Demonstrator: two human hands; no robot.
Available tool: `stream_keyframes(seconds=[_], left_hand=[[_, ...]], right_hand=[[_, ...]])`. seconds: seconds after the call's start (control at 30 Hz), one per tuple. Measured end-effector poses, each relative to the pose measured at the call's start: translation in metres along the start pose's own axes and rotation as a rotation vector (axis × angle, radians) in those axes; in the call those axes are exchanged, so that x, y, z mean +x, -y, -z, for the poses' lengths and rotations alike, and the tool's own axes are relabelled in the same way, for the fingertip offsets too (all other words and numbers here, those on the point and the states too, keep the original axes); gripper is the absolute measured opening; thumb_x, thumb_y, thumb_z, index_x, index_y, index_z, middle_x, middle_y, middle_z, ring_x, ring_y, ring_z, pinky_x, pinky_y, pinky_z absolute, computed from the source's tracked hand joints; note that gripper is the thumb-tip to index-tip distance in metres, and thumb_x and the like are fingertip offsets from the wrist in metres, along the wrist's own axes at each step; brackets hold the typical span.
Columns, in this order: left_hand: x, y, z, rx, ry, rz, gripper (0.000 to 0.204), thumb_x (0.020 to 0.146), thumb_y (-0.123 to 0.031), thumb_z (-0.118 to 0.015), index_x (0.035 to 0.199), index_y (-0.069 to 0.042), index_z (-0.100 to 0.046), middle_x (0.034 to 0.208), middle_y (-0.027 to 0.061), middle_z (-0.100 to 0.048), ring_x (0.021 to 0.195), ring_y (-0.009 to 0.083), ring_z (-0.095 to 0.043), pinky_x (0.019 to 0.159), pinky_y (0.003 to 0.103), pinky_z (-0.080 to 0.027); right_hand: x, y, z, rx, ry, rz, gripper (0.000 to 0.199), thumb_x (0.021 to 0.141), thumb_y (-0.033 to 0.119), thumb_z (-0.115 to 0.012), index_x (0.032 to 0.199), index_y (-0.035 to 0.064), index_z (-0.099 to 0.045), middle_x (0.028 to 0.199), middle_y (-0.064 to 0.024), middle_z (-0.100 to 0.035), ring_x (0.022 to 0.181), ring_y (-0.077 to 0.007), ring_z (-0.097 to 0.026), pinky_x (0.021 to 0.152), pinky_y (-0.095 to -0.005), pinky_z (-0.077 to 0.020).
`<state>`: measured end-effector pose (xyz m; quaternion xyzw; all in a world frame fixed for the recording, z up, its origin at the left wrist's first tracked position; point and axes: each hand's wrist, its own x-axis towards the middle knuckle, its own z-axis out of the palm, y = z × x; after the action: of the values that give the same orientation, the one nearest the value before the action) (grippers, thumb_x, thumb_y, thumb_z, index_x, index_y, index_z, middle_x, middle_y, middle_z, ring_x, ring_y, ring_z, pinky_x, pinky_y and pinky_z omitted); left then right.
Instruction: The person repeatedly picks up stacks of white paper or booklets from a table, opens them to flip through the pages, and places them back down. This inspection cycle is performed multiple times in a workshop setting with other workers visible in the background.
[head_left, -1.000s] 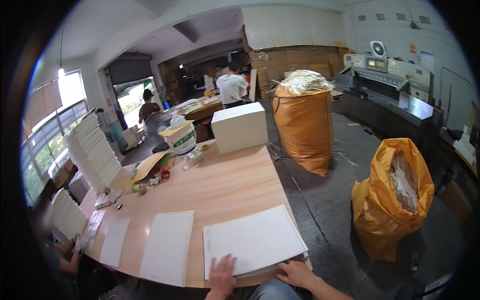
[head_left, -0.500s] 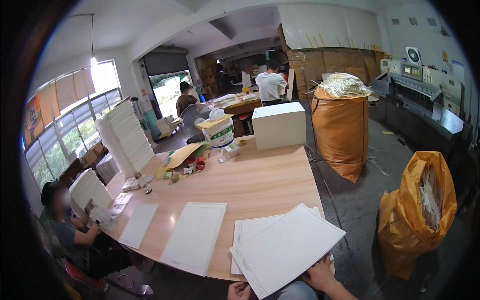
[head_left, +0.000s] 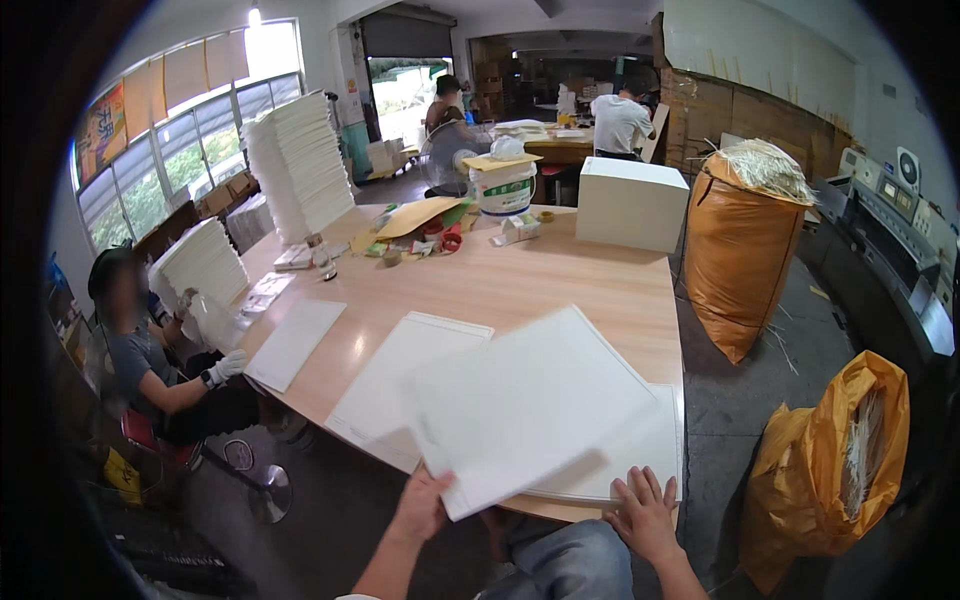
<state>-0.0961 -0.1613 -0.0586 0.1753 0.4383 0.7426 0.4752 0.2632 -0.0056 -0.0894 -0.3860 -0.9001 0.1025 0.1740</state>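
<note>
The fingers (head_left: 436,482) of the left hand (head_left: 418,510), at the lower centre of the frame, are closed in a pinch on the near corner of a white sheet (head_left: 535,400), thumb on top; those underneath are hidden. The sheet slants across the centre, its left edge blurred, a shadow showing below its lower right edge. At the lower right of centre, the fingers of the right hand (head_left: 645,515) are spread apart, grasping nothing, their tips on the near edge of the right-hand sheets (head_left: 660,425), which the held sheet partly covers. It also overlaps, in view, the middle sheets (head_left: 400,370) left of centre.

Farther left on the wooden tabletop (head_left: 570,275) lies another white sheet piece (head_left: 297,345); close by it is the white-gloved hand (head_left: 228,366) of a seated co-worker (head_left: 150,350). Toward the upper left stand a tall white stack (head_left: 300,165) and a shorter stack (head_left: 203,265). A white bucket (head_left: 503,190) stands at the upper centre, a white block (head_left: 632,210) to its right. Two orange sacks (head_left: 740,265) of pale strips stand on the floor at right.
</note>
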Motion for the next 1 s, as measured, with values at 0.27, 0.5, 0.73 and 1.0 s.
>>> stream_keyframes(seconds=[0.27,0.5,0.73,1.0], left_hand=[[0.064,-0.053,0.095,-0.027,-0.282,-0.236,0.033,0.111,-0.009,-0.052,0.143,-0.004,-0.054,0.133,0.0092,-0.066,0.119,0.0238,-0.067,0.102,0.044,-0.058],[0.094,-0.033,0.127,0.067,-0.448,-0.004,0.033,0.112,-0.020,-0.054,0.142,-0.005,-0.054,0.129,0.0096,-0.066,0.112,0.0261,-0.067,0.091,0.045,-0.058],[0.093,-0.045,0.138,0.112,-0.448,0.088,0.035,0.113,-0.026,-0.055,0.139,-0.003,-0.054,0.125,0.0101,-0.068,0.111,0.0276,-0.068,0.090,0.048,-0.058],[0.054,-0.070,0.094,0.451,-0.481,0.130,0.032,0.111,-0.030,-0.059,0.118,0.000,-0.063,0.097,0.0097,-0.072,0.080,0.0224,-0.071,0.073,0.038,-0.060]], right_hand=[[0.015,0.002,0.035,-0.020,0.016,0.026,0.077,0.093,0.045,-0.077,0.156,0.0109,-0.049,0.159,-0.0233,-0.045,0.153,-0.0421,-0.037,0.122,-0.0721,-0.0183],[0.102,0.067,0.094,0.100,0.181,0.403,0.070,0.098,0.018,-0.069,0.163,0.0219,-0.043,0.127,-0.0246,-0.066,0.099,-0.0388,-0.071,0.087,-0.0486,-0.0590],[0.108,0.122,0.089,0.344,0.288,0.432,0.056,0.104,0.027,-0.065,0.158,0.0229,-0.052,0.099,-0.0137,-0.069,0.089,-0.0336,-0.071,0.079,-0.0435,-0.0576],[0.002,-0.002,0.028,0.628,-0.347,-0.395,0.017,0.100,0.014,-0.071,0.104,-0.0012,-0.075,0.088,-0.0090,-0.075,0.078,-0.0161,-0.071,0.069,-0.0315,-0.0561]])
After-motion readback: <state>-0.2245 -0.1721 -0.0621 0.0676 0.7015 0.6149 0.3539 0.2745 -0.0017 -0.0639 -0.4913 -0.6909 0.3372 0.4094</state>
